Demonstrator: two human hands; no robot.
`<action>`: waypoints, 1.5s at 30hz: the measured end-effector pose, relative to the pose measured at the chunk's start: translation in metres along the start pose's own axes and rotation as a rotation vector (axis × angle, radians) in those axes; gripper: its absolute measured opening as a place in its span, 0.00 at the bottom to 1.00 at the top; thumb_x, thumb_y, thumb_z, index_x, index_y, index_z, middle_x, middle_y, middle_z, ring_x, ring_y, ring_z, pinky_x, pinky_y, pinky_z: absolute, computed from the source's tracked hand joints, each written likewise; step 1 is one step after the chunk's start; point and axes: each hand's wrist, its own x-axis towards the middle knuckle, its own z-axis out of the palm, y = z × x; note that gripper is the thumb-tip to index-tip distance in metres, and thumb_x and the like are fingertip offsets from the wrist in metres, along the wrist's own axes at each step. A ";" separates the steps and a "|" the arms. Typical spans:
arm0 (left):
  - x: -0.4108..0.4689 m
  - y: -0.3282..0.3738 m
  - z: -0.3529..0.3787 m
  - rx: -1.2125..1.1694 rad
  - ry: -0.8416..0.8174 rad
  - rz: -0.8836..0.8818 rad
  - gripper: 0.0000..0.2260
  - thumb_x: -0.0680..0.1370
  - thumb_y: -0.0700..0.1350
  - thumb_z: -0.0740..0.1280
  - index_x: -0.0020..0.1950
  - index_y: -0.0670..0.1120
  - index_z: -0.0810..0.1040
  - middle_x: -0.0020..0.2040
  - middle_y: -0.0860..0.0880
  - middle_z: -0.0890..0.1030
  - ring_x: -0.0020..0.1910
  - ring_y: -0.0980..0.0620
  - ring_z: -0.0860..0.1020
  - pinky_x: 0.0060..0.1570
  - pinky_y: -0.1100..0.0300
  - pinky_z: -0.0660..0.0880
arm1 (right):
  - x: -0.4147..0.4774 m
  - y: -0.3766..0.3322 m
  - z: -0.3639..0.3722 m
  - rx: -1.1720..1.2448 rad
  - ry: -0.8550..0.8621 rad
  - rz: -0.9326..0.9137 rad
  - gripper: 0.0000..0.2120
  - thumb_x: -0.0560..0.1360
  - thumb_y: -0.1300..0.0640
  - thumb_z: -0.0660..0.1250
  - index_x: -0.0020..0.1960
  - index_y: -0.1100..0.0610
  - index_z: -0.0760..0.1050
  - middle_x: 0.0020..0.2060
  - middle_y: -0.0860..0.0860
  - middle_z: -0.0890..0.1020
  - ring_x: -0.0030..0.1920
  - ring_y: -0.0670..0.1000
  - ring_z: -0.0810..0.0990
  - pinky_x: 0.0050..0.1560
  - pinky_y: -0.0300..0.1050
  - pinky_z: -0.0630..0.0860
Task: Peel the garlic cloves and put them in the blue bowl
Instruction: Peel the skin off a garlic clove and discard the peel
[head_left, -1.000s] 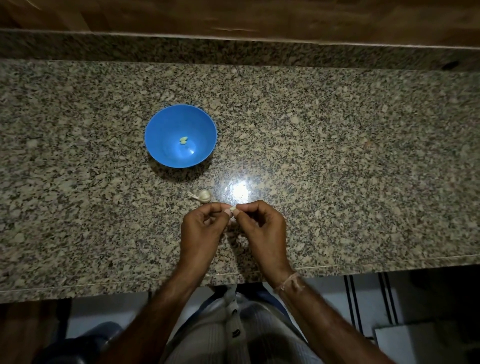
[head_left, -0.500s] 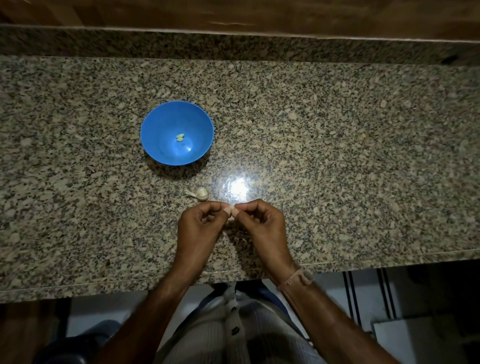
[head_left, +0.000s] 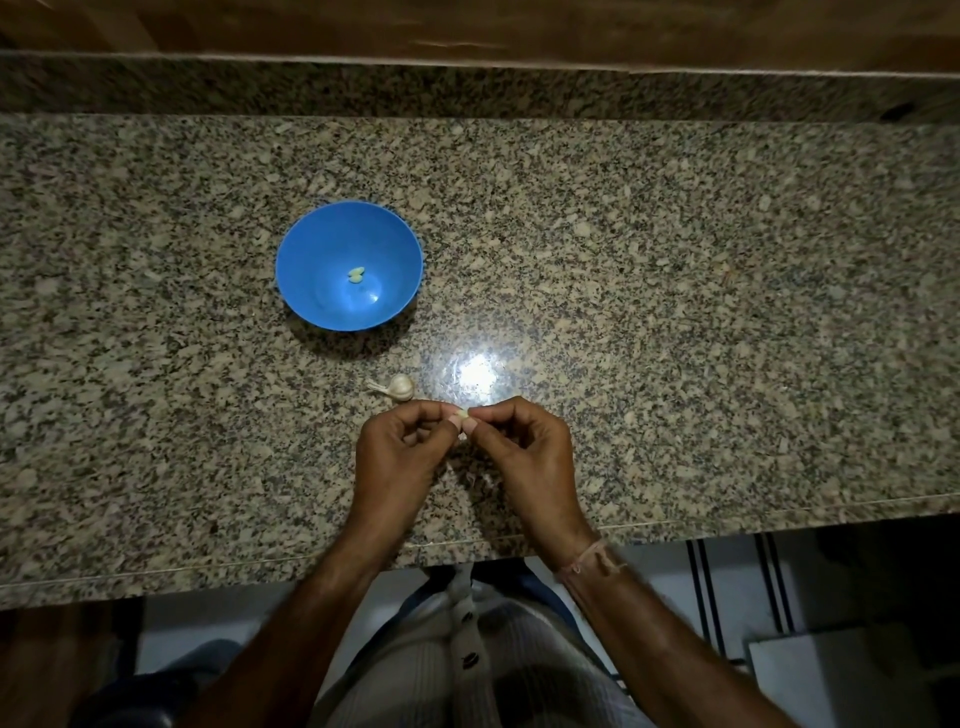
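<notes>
The speckled granite countertop bears a round blue plastic bowl left of centre and, nearer and slightly right, a small pale garlic bulb.

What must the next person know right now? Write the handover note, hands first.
Left hand and right hand: both pinch one garlic clove between their fingertips, over the near part of the granite counter.
Garlic bulb: lies on the counter just beyond the left hand, short of the blue bowl.
Done: small pale peeled pieces lie in the bowl.
Left: finish peeling the held clove, drop it in, then likely work through the bulb.
</notes>
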 end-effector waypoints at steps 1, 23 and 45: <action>0.000 0.000 0.000 0.002 -0.002 0.003 0.04 0.79 0.35 0.72 0.51 0.41 0.86 0.43 0.48 0.88 0.44 0.55 0.86 0.43 0.67 0.80 | 0.000 0.000 0.000 0.010 0.001 0.007 0.03 0.75 0.63 0.77 0.48 0.61 0.85 0.43 0.55 0.87 0.49 0.56 0.87 0.53 0.53 0.85; 0.019 -0.033 0.004 0.398 0.127 0.020 0.06 0.77 0.48 0.76 0.42 0.49 0.85 0.35 0.55 0.84 0.35 0.61 0.81 0.36 0.67 0.76 | 0.024 0.032 -0.012 -0.110 -0.060 0.204 0.09 0.83 0.57 0.69 0.49 0.62 0.83 0.42 0.59 0.86 0.42 0.49 0.83 0.49 0.47 0.81; 0.007 -0.069 -0.067 0.482 0.306 0.198 0.03 0.80 0.44 0.73 0.53 0.47 0.84 0.48 0.52 0.83 0.44 0.58 0.81 0.43 0.48 0.81 | 0.032 0.037 0.001 -0.407 -0.153 -0.059 0.08 0.79 0.63 0.73 0.57 0.55 0.83 0.53 0.50 0.86 0.53 0.48 0.86 0.56 0.49 0.84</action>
